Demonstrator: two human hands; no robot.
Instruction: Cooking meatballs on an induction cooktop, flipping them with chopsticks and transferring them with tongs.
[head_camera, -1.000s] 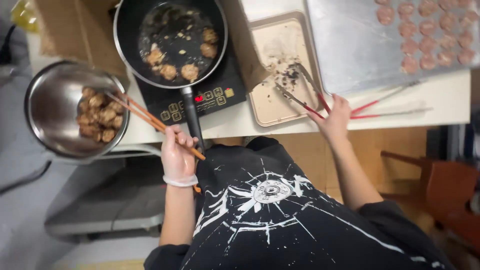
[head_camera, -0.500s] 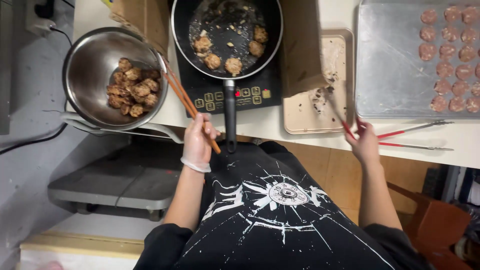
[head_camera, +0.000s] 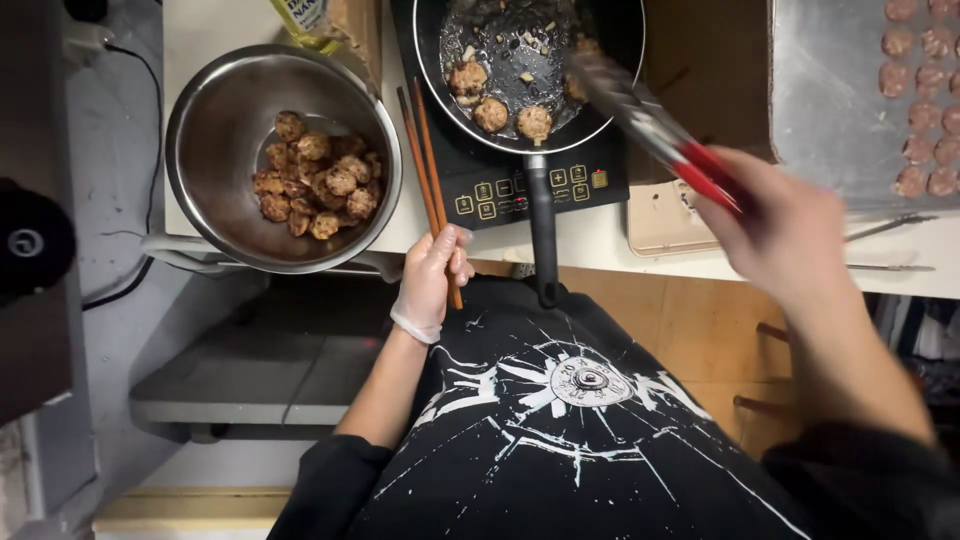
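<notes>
The left hand (head_camera: 432, 280), in a thin clear glove, is closed around the lower end of a pair of wooden chopsticks (head_camera: 425, 165). Their tips point away from the grip, lying between the steel bowl (head_camera: 205, 190) of browned meatballs (head_camera: 315, 185) on one side and the black frying pan (head_camera: 600, 60) on the other. The right hand (head_camera: 790, 235) (blurred) is wrapped around the red handles of metal tongs (head_camera: 650, 125). The tong arms reach from that grip over the pan rim, above the meatballs frying inside; how far apart the tips stand cannot be told. The pan sits on a black cooktop (head_camera: 530, 185), handle toward the person
</notes>
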